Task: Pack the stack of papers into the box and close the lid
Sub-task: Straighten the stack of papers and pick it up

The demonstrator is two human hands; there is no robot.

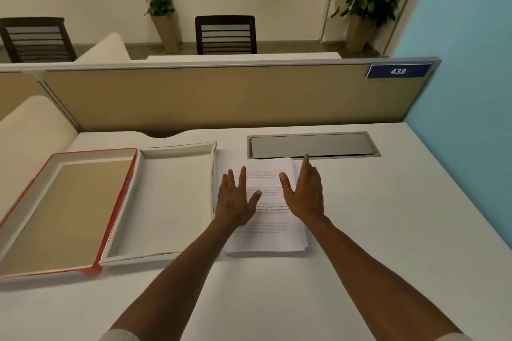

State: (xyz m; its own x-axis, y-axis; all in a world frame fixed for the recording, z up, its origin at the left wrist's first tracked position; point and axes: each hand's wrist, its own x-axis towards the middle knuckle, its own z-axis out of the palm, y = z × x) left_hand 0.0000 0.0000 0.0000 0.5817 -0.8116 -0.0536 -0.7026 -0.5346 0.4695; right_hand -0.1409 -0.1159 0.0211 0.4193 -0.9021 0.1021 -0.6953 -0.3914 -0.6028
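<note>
**Hands settle over the paper stack, box waiting open**

Nearest the camera, two bare forearms reach forward across the white desk (388, 230). The landmark is the stack of white printed paper sheets (270, 238), lying flat on the desk with its lower sheets slightly fanned at the near right corner.

The left hand (235, 202) lies spread over the stack's left edge, fingers splayed and extended, gripping nothing; whether the palm presses the paper or hovers just above it is unclear. The right hand (304, 196) stands more on edge at the stack's right side, fingers straight, thumb apart, likewise released and holding nothing.

To lift cleanly, I judge the hands should first square the fanned sheets, then slide the fingers under both long edges so the whole stack rises together.

Just left of the stack sits the shallow white cardboard box tray (177, 202), open and empty. Left of that lies the red-edged lid with a tan inner face (63, 216), turned inside up.

Beyond the stack, a grey metal cable hatch (310, 145) is set into the desk, touching the stack's far edge.
</note>
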